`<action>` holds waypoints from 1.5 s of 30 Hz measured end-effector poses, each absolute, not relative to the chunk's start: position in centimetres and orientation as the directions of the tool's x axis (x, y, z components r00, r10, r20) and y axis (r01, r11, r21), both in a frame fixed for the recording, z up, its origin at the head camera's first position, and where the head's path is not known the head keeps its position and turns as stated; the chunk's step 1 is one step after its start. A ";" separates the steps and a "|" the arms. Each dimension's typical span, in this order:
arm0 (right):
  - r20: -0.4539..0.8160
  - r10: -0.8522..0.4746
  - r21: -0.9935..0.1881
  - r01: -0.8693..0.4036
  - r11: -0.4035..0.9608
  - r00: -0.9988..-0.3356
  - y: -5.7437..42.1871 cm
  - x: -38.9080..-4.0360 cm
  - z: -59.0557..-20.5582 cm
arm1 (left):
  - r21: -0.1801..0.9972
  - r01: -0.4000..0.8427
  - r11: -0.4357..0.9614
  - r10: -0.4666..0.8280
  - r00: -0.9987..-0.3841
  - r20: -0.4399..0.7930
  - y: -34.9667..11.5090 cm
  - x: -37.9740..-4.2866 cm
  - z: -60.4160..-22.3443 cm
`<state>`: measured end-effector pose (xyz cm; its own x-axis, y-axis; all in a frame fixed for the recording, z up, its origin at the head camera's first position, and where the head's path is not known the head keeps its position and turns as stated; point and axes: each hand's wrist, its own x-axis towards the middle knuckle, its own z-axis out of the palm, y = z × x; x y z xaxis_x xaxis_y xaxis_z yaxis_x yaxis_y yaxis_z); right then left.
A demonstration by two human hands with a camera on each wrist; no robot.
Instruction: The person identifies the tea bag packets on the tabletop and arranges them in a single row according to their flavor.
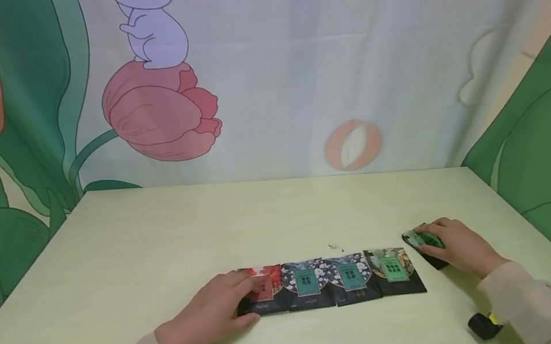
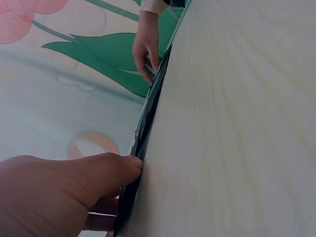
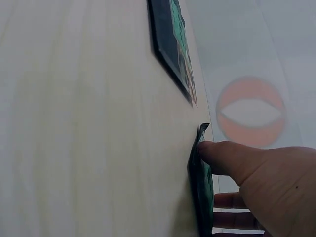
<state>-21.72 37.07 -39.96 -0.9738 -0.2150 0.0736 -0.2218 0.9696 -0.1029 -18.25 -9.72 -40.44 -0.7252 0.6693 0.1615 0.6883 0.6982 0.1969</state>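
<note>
Several flat sachets with dark lower ends lie side by side in a row. My left hand point(image 1: 215, 308) holds the red sachet point(image 1: 264, 292) at the row's left end, fingers over its left part and thumb at the near edge. Two white-flowered sachets follow, a left one point(image 1: 310, 302) and a right one point(image 1: 355, 295), each with a teal label. At the right end lies a sachet with a bright green label point(image 1: 395, 268). Apart from the row, my right hand point(image 1: 463, 246) grips another green sachet point(image 3: 201, 190), thumb on one side, fingers at the other; it stands tilted against the tabletop.
The pale wooden table point(image 1: 183, 225) reaches back to a printed curtain point(image 1: 266, 97) with flowers and leaves. A small dark mark point(image 1: 335, 248) shows on the tabletop behind the row. A black object point(image 1: 484, 326) is at my right wrist.
</note>
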 end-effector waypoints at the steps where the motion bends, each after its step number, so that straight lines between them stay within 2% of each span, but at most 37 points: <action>1: 0.073 -0.212 -0.100 -0.219 0.971 -0.974 37.0 -21.7 -39.9 | 0.199 0.687 0.699 0.668 -0.726 0.162 -9.7 -18.2 -40.4; 13: 0.061 -0.173 -0.089 -0.178 0.980 -0.983 36.7 -21.4 -40.1 | 0.199 0.678 0.708 0.658 -0.735 0.165 -9.7 -18.1 -40.5; 20: 0.066 -0.171 -0.074 -0.175 0.982 -0.983 36.9 -21.1 -40.1 | 0.182 0.693 0.698 0.666 -0.721 0.193 -9.8 -18.1 -40.6; 36: 0.034 -0.138 -0.042 -0.140 0.989 -0.990 36.4 -20.2 -39.9 | 0.222 0.659 0.719 0.645 -0.751 0.140 -9.7 -18.1 -40.5; 45: 0.026 -0.132 -0.031 -0.132 0.991 -0.991 36.2 -19.8 -39.7 | 0.206 0.675 0.708 0.654 -0.738 0.167 -9.7 -18.1 -40.5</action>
